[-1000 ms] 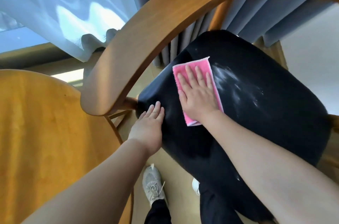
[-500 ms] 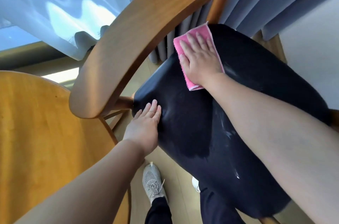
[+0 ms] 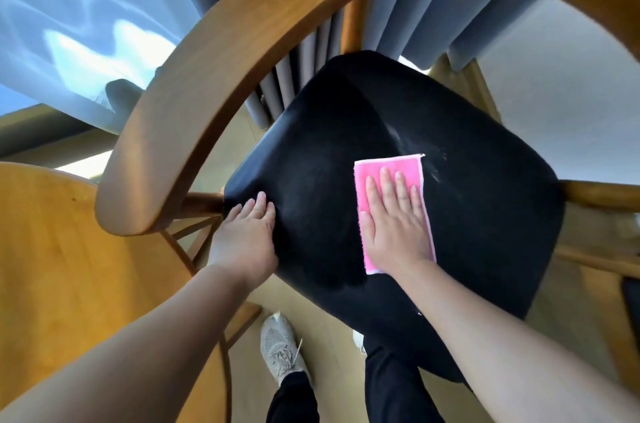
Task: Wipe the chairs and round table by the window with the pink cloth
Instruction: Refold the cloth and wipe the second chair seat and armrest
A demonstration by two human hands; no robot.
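The chair's black padded seat (image 3: 485,214) fills the middle of the view, under its curved wooden backrest (image 3: 214,69). The folded pink cloth (image 3: 412,166) lies flat on the middle of the seat. My right hand (image 3: 394,221) presses on it with straight fingers. My left hand (image 3: 247,235) rests flat on the seat's near left edge. Pale streaks show on the seat just beyond the cloth. The round wooden table (image 3: 62,277) lies at the lower left.
A sheer white curtain (image 3: 69,24) and grey drapes (image 3: 433,7) hang behind the chair. A wooden armrest (image 3: 602,194) juts in at the right. My grey shoe (image 3: 280,350) and dark trouser legs stand on the floor below the seat.
My right hand slid the pink cloth from the seat's far edge back toward me, to the middle of the seat. My left hand stayed on the seat's left edge.
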